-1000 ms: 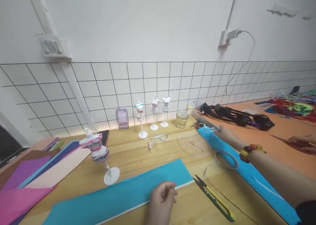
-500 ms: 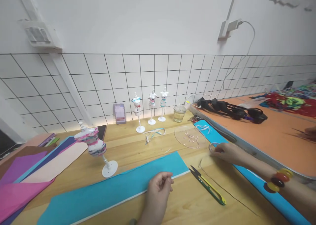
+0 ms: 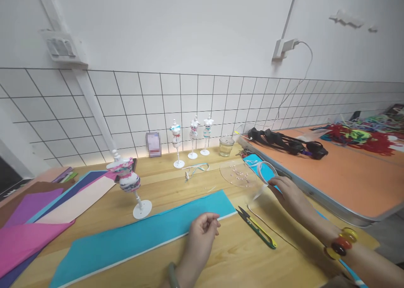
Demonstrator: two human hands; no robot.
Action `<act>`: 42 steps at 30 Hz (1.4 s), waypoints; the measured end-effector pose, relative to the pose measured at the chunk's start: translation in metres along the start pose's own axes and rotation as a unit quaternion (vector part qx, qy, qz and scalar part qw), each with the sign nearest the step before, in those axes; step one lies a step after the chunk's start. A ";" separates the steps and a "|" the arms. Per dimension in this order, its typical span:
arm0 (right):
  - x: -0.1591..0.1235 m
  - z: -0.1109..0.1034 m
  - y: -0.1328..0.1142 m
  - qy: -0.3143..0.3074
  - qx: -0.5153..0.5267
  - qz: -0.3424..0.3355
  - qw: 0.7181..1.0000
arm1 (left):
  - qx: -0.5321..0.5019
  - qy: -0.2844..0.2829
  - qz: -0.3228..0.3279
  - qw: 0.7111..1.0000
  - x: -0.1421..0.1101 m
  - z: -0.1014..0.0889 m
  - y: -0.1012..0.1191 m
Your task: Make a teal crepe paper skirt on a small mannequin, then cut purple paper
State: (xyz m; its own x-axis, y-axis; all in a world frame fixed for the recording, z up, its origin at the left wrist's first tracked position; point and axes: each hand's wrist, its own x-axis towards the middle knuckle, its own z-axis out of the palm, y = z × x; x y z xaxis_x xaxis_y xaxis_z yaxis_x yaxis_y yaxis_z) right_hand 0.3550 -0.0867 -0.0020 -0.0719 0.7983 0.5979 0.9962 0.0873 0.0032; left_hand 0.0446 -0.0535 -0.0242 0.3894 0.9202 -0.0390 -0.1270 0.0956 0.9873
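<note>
My left hand [image 3: 203, 233] rests on a strip of blue fabric [image 3: 135, 239] with a white band along its near edge. Its fingers are loosely curled, and nothing shows in them. My right hand [image 3: 287, 191] grips a thin roll of tape [image 3: 260, 174] by its near side. The roll is tilted up, and a pale loose strip hangs below it. Between my hands lie yellow-and-green thread snips [image 3: 257, 229], their blades touching or close to the fabric's right corner. A thin cord [image 3: 274, 229] runs beside them.
A small dress form [image 3: 128, 180] stands at left, with three more [image 3: 176, 138] along the wall. Small beads lie on a clear disc [image 3: 225, 180]. A glass [image 3: 226, 147] holds liquid. Coloured sheets [image 3: 47, 233] lie at left. Black straps [image 3: 287, 142] lie on the orange surface at right.
My right hand came back from the far end of the blue piece at right, took hold of the tape roll and lifted it. My left hand has stayed on the fabric.
</note>
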 end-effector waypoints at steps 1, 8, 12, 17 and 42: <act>0.002 -0.002 -0.007 0.031 0.015 -0.028 0.999 | -0.001 -0.006 0.000 1.000 -0.001 0.001 0.001; 0.025 -0.020 -0.048 0.090 0.048 -0.119 0.988 | 0.005 -0.042 0.003 0.999 -0.004 0.000 0.000; 0.041 -0.030 -0.051 0.126 0.053 -0.065 0.988 | -0.002 -0.043 0.004 0.999 -0.002 -0.001 -0.001; 0.049 -0.030 -0.069 0.093 0.139 -0.025 0.986 | -0.063 -0.078 -0.009 0.995 -0.002 -0.001 0.001; 0.074 0.069 -0.126 -0.174 0.308 -0.006 0.935 | -0.336 -0.189 -0.157 0.909 -0.007 -0.006 0.007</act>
State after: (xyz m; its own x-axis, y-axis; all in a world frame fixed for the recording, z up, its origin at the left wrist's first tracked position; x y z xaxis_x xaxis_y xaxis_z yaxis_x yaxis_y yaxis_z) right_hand 0.2207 0.0023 -0.0134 -0.2017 0.9312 0.3035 0.7847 0.3391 -0.5189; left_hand 0.0353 -0.0566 -0.0176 0.7728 0.6230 -0.1211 -0.4349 0.6587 0.6139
